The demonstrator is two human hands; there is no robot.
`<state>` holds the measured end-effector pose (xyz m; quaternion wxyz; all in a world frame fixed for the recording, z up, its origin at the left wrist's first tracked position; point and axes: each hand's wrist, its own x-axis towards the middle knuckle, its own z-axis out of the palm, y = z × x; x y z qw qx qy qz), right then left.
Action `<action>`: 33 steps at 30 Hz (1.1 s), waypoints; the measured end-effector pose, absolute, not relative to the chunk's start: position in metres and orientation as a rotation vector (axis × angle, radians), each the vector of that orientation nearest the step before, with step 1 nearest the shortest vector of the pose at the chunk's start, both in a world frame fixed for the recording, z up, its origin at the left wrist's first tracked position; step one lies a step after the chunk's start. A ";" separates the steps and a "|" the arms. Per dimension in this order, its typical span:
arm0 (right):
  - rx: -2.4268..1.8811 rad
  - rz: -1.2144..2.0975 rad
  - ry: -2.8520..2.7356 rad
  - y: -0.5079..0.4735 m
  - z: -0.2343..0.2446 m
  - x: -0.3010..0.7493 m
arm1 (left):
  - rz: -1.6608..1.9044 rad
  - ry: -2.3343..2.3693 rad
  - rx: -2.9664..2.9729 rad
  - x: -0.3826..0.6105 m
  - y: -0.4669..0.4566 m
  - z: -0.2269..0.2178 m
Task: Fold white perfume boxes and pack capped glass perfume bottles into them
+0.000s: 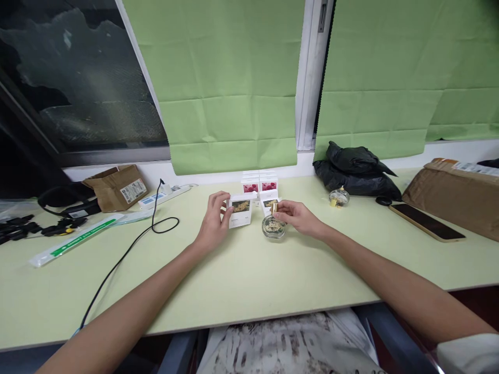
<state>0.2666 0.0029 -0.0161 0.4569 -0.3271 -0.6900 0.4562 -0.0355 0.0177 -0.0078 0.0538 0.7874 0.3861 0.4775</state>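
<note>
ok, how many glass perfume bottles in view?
2: one gold-capped bottle in the right hand, another bottle on the table before the black plastic bag. Any inside the white cartons would be hidden.

The white box carries print too small to read, and the left hand covers part of its left side; the glass bottle and right hand partly hide a second box. Near the back edge of the desk, pink-fronted boxes stand partly hidden. The brown carton is cut off at the desk's right end
</note>
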 end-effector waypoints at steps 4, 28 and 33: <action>-0.819 1.069 -1.719 0.002 -0.015 0.267 | 1.444 1.155 2.407 -0.035 0.016 -0.007; -0.909 0.823 -2.083 -0.009 -0.008 0.274 | 1.430 1.130 2.413 -0.034 0.017 -0.010; -0.938 0.872 -2.158 -0.012 -0.003 0.274 | 1.416 1.131 2.410 -0.034 0.016 -0.010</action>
